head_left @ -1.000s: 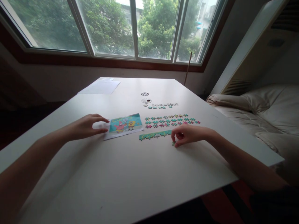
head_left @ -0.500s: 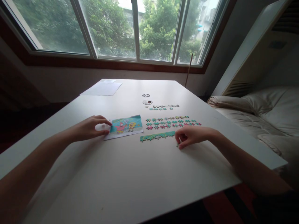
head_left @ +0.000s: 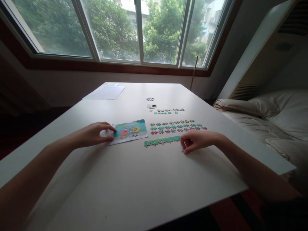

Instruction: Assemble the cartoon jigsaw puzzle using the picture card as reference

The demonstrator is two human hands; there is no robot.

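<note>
**Joined puzzle strip (head_left: pixel 161 141) at 9 o'clock of right hand (head_left: pixel 196 140)**

Head view: strip flat on tabletop (head_left: pixel 134 183), long axis roughly 9-to-3, right end slightly farther. Right hand nearer, at that end; contact unclear. Fingers curled down, narrow pinch on small piece (head_left: pixel 182 150). Left hand (head_left: pixel 93 133) beyond, toward 9 o'clock: thumb and forefinger spread, tips at left edge of picture sheet (head_left: pixel 130 131).

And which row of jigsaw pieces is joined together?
The green strip at the right hand, nearest the viewer: its pieces interlock, while the other rows lie loose.
</note>
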